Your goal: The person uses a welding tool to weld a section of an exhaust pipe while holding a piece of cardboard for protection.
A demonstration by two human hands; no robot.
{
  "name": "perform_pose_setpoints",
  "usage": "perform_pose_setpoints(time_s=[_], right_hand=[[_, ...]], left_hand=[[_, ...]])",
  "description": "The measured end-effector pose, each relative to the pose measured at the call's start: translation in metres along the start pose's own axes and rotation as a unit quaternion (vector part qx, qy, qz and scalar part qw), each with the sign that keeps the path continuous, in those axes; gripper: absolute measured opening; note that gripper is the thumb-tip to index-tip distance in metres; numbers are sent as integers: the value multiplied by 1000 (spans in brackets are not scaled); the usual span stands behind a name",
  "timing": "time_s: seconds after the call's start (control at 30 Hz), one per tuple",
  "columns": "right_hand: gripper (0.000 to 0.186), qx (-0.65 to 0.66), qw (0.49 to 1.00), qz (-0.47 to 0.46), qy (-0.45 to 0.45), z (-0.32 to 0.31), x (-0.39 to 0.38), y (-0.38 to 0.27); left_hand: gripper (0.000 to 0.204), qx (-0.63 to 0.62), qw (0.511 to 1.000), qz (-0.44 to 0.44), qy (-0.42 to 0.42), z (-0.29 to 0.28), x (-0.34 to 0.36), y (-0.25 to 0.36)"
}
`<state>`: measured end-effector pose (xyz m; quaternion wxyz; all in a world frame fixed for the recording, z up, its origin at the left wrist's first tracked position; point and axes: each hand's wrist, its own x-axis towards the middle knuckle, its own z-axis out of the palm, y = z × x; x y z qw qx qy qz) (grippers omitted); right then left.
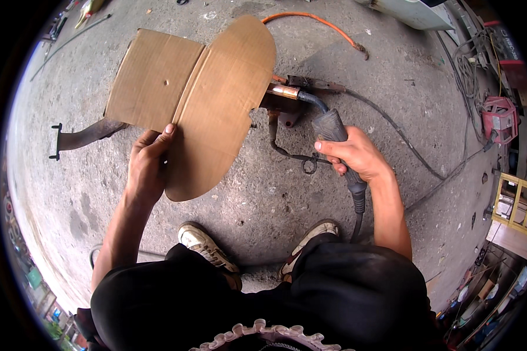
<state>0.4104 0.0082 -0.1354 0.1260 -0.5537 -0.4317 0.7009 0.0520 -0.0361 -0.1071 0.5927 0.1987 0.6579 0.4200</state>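
My left hand (149,161) is closed on the lower edge of a brown cardboard sheet (225,108), thumb on top. The sheet has a rounded right part and a squarish left flap. In my right hand (360,153) is a welding torch (329,124), its black handle gripped and its bent neck leading left to a copper nozzle. The nozzle's tip is close to a brown metal part (284,104), mostly hidden by the cardboard. From under the flap a dark, curved metal pipe (85,137) with a flange sticks out. A clamp (316,83) with a cable lies beside the nozzle.
An orange hose (316,16) curves over the concrete floor (263,234) at the back. Dark cables (395,123) run to the right. A pinkish-red caged device (500,120), a yellow frame (520,202) and clutter line the right side. My shoes (208,243) stand close in front.
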Motion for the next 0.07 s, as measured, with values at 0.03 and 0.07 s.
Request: perform_pose_setpoints(time_s=[0.03, 0.07], right_hand=[[23, 3, 1000, -2, 2, 0, -1, -1], [23, 6, 1000, -3, 3, -1, -1, -1]], left_hand=[[23, 14, 1000, -9, 0, -1, 1, 0], [25, 27, 999, -18, 1, -4, 2, -1]])
